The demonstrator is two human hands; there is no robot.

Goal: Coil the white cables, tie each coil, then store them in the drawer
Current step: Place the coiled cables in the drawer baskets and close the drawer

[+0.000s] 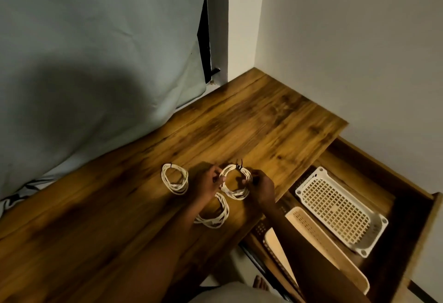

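Two hands: both hold one white coil [236,182] just above the desk [239,130].
Left hand [207,182]: fingers curled, pinching the coil's left side.
Right hand [262,186]: grips its right side, seemingly near the dark tie [239,164].
Drawer [393,218]: open, right.

both forearms enter from the lower edge and reach forward and upward in the head view, converging toward the middle. left hand [208,182]: back of hand toward the camera, fingers curled, fingertips and thumb pinching the left side of a coil [236,181]. right hand [260,186]: back of hand uppermost, fingers curled inward, gripping the right side of the same coil. the two hands lie near each other, level, with a gap between them. bare toes [260,284] show at the lower edge, below the right forearm.
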